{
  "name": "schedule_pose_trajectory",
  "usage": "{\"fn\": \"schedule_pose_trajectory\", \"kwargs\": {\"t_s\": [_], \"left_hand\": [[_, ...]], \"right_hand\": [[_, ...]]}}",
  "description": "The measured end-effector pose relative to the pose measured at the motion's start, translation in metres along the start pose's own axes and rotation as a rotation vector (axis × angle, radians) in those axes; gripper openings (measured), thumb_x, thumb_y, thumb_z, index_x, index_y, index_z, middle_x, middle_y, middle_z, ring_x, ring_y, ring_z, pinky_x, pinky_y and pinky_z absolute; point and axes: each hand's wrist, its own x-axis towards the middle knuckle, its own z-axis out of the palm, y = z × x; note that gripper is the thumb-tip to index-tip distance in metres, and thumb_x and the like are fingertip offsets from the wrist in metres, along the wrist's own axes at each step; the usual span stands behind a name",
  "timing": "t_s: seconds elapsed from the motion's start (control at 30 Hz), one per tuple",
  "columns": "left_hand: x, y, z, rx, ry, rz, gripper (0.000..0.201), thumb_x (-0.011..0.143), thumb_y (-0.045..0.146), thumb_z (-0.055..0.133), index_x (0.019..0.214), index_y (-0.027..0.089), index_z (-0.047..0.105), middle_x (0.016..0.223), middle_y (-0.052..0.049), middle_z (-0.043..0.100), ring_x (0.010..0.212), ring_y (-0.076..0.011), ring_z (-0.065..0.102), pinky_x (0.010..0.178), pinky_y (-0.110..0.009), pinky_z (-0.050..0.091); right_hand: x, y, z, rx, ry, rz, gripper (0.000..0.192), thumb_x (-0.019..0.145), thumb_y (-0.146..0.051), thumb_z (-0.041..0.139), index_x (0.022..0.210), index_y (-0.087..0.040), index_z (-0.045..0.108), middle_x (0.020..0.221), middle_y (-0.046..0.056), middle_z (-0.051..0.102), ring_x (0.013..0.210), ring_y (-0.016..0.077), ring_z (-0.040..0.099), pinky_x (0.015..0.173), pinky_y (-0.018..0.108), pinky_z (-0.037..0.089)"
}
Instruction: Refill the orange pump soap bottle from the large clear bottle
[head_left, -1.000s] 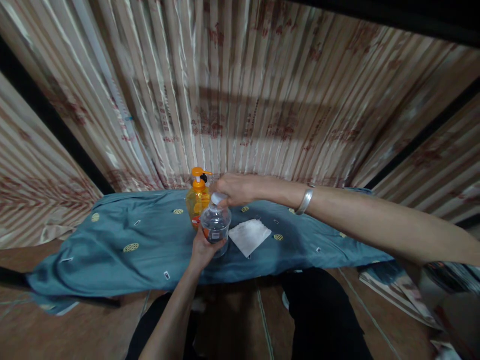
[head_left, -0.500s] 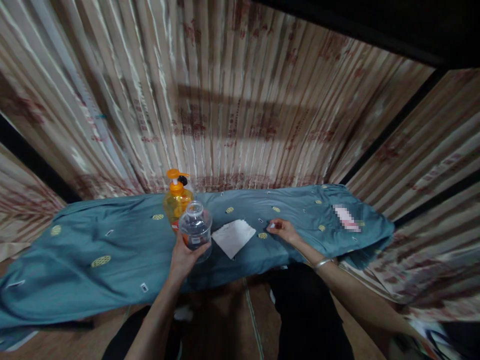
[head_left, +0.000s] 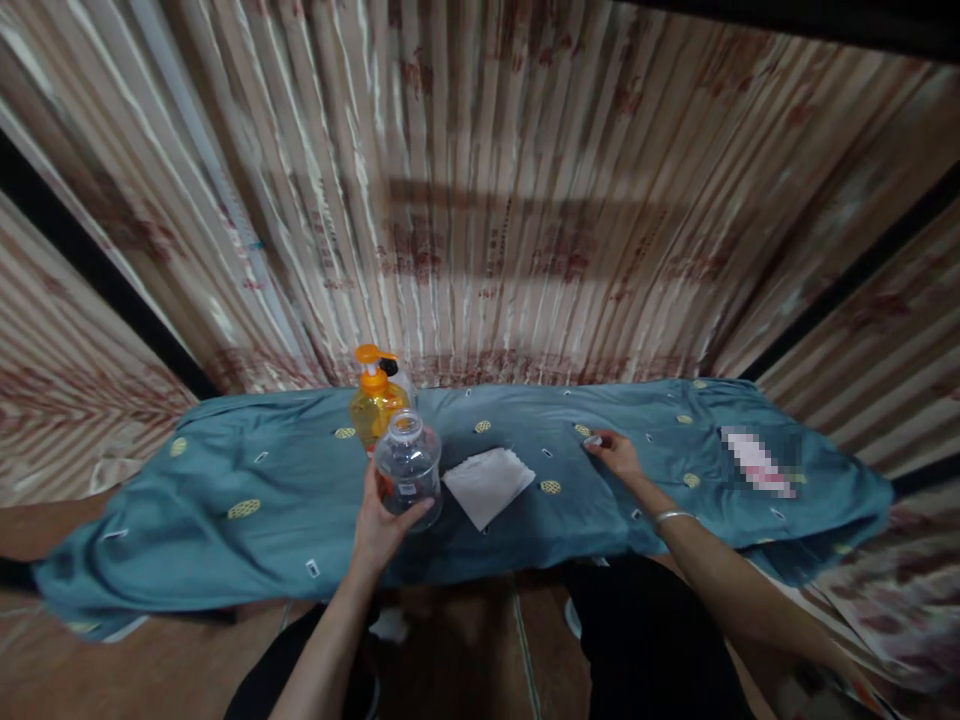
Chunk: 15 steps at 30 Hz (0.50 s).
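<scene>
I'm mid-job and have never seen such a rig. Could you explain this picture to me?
No machine here: a person works bare-handed, and this picture comes from a camera worn on the head, looking forward and down. The left hand grips a clear bottle, uncapped; the right hand holds a small white object, possibly a cap. On the blue patterned cloth, a yellow pump bottle stands behind the clear bottle, and a white napkin lies to the right of both.

Curtain (head_left: 480,210) – reddish ptrn, bkgd
</scene>
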Motion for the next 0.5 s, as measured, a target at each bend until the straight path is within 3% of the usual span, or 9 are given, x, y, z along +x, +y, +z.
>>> {"fn": "schedule_pose_trajectory", "kwargs": {"t_s": [0.2,0.33,0.43,0.5], "left_hand": [[-0.013,-0.002,-0.010,-0.089,0.007,-0.040,0.116,0.057,0.054,0.093,0.153,0.025,0.037,0.151,-0.019,0.063,0.145,-0.0369,0.059,0.123,-0.056,0.042],[-0.019,-0.001,-0.014,-0.113,-0.005,-0.061,0.116,0.056,0.054,0.095,0.152,0.023,0.039,0.148,-0.020,0.064,0.145,-0.0376,0.059,0.124,-0.057,0.041],[-0.020,0.002,-0.013,-0.135,-0.004,-0.056,0.114,0.058,0.053,0.094,0.153,0.024,0.038,0.153,-0.020,0.061,0.147,-0.0376,0.056,0.124,-0.057,0.040],[-0.019,0.003,-0.011,-0.157,0.000,-0.046,0.114,0.060,0.054,0.094,0.154,0.024,0.037,0.159,-0.021,0.056,0.151,-0.0379,0.051,0.125,-0.057,0.038]], "right_hand": [[-0.008,0.019,0.009,-0.037,0.059,-0.030,0.025,0.076,-0.042,0.072,0.091,-0.024,0.081,0.092,0.012,0.083,0.092,0.0338,0.079,0.078,0.039,0.062],[-0.009,0.023,0.012,-0.028,0.092,-0.057,0.041,0.078,-0.052,0.069,0.104,-0.022,0.080,0.106,0.016,0.083,0.103,0.0371,0.078,0.088,0.046,0.064],[-0.008,0.013,0.011,-0.017,0.168,-0.129,0.056,0.080,-0.053,0.066,0.122,-0.016,0.076,0.125,0.022,0.079,0.120,0.0397,0.073,0.100,0.050,0.061],[-0.010,-0.006,0.010,0.002,0.180,-0.228,0.060,0.083,-0.052,0.063,0.130,-0.015,0.071,0.137,0.024,0.074,0.128,0.0392,0.071,0.107,0.051,0.058]]}}
